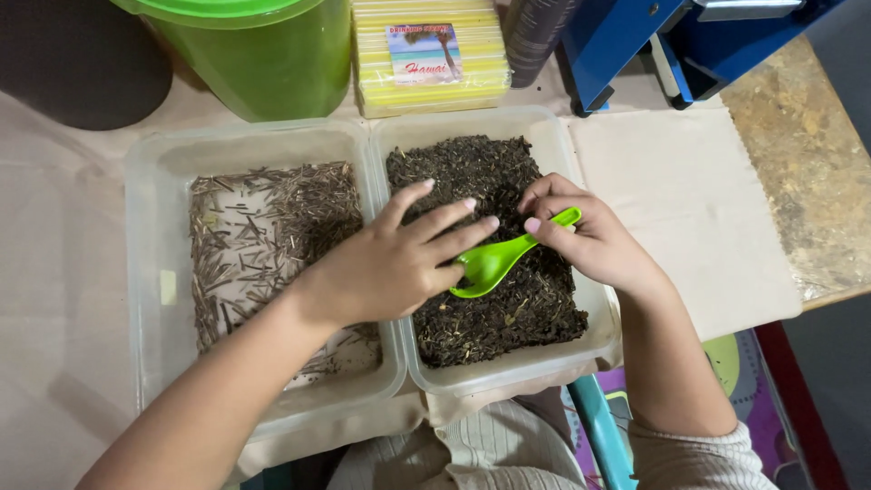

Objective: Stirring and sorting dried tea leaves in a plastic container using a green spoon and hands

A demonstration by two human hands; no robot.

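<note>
My right hand (590, 238) grips the handle of a bright green plastic spoon (494, 261) over a clear tub (572, 150) filled with dark crumbled dried leaves (494, 313). The spoon's bowl looks empty. My left hand (390, 263) reaches across from the left, fingers spread, fingertips touching the spoon's bowl and the leaves. To the left sits a second clear tub (154, 272) holding thin dried stems (263, 222), partly under my left wrist.
A green bucket (263, 54) with a lid and a yellow stack of packaged straws (431, 59) stand behind the tubs. A blue metal device (662, 41) sits at the back right. A pale cloth (689, 200) covers the table; the bare worn tabletop (807, 163) shows at right.
</note>
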